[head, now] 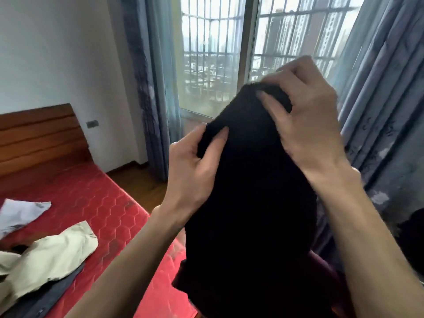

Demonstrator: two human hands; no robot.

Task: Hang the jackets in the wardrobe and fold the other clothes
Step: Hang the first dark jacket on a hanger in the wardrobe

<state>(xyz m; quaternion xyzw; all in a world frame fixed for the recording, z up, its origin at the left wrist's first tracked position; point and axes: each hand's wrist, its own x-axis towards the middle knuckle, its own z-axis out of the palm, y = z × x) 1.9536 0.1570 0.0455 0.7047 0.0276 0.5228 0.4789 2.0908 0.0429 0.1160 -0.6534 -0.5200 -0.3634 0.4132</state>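
Note:
A black garment [250, 214] hangs in front of me, held up in the air by both hands. My left hand [192, 166] pinches its upper left edge between thumb and fingers. My right hand [305, 120] grips the top of the garment, higher and to the right. The cloth falls down past the frame's bottom edge, so its shape is unclear. On the red mattress [110, 203] at lower left lie a cream garment [50, 255], a dark grey one [57, 292] under it, and a white piece [20, 214].
A wooden headboard [39, 136] stands at the left against the white wall. A barred window [229, 56] with grey-blue curtains [385, 111] on both sides fills the back. Wooden floor [142, 180] runs between bed and window.

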